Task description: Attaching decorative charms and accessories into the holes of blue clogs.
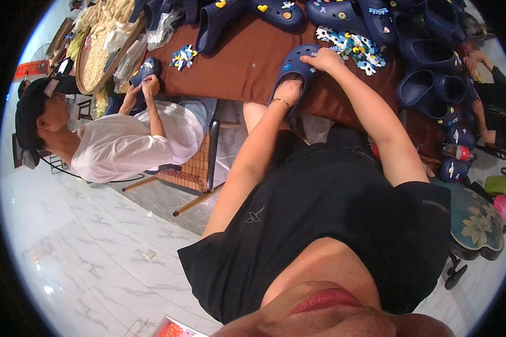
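Observation:
A navy clog (pixel 293 60) with holes and small charms on its upper lies at the near edge of the brown-covered table (pixel 236 67). My left hand (pixel 289 91) reaches inside the clog through its foot opening, so its fingers are hidden. On top, my right hand (pixel 325 59) is closed at the clog's upper, thumb and fingers pressed together there; whether a small charm is between them cannot be made out. Just beyond my right hand lies a pile of blue, white and yellow charms (pixel 357 49).
Several navy clogs (pixel 337 16) line the table's far side and right end. At left, a person in a white shirt (pixel 135 137) handles another clog (pixel 146 70) near a small charm pile (pixel 183 57) and a round tray (pixel 87 64). Another person (pixel 492 95) sits at right beyond a bottle (pixel 456 152).

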Available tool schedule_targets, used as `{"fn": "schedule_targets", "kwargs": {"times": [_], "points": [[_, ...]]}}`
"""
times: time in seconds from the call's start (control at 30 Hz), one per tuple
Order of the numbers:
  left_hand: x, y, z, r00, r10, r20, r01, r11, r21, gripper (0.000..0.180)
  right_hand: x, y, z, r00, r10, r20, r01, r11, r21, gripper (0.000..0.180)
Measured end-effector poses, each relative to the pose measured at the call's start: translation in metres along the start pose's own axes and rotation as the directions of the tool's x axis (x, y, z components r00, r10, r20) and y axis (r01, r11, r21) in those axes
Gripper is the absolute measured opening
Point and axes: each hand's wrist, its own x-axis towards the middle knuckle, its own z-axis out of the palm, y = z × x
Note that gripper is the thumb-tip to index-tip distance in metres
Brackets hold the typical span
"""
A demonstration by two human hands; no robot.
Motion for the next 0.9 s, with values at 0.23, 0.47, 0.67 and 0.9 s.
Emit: {"fn": "schedule_targets", "kwargs": {"times": [0.23,0.47,0.67,0.9], "points": [[0.004,0.004,0.003,1.000,0.008,0.004,-0.008,1.000,0.029,0.020,0.015,0.032,0.025,0.963,-0.198,-0.182,0.207,0.978,0.033,0.046],[0.014,0.003,0.000,0.998,0.056,-0.038,-0.055,0.997,0.046,0.020,0.008,0.027,0.030,0.892,-0.139,-0.429,0.237,0.954,0.183,0.048],[0.011,0.006,-0.003,0.995,-0.042,0.090,0.037,0.998,0.048,0.020,-0.010,-0.001,0.004,0.979,-0.068,-0.195,0.070,0.997,0.007,0.054],[-0.002,0.006,0.012,0.996,0.063,-0.055,-0.065,0.997,-0.041,0.022,0.000,0.033,0.037,0.900,-0.274,-0.339,0.302,0.953,0.030,0.038]]}}
